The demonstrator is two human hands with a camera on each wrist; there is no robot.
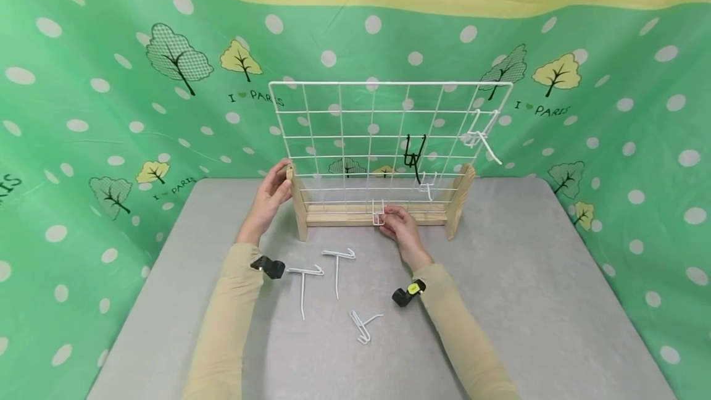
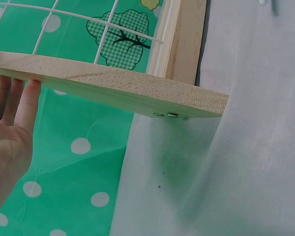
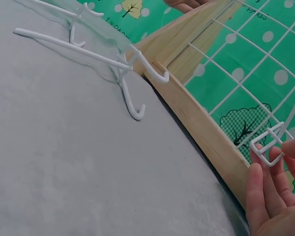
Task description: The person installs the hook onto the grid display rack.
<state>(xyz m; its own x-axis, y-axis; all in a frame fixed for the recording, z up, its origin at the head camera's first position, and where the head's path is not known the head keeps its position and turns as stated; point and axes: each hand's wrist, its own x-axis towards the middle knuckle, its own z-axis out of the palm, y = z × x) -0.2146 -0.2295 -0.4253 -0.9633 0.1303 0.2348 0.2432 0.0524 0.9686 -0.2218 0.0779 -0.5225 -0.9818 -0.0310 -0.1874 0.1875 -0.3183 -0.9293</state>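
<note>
My left hand (image 1: 271, 193) rests its fingers against the outer face of the wooden side post (image 2: 113, 81) at the rack's left end. In the left wrist view those fingers look fairly straight, and the thumb is hidden. My right hand (image 1: 404, 234) pinches a white wire hook (image 1: 378, 213) low on the front of the white wire grid (image 1: 340, 111). The hook's squared loop (image 3: 268, 147) shows between thumb and fingers in the right wrist view. Whether its upper ends are caught on a grid wire I cannot tell.
A black hook (image 1: 413, 158), a small white hook (image 1: 426, 187) and a larger white hook (image 1: 482, 134) hang on the grid's right half. Three white hooks (image 1: 336, 273) (image 1: 303, 292) (image 1: 363, 326) lie on the grey table (image 1: 533, 301) before the rack. Behind stands a green curtain (image 1: 355, 36).
</note>
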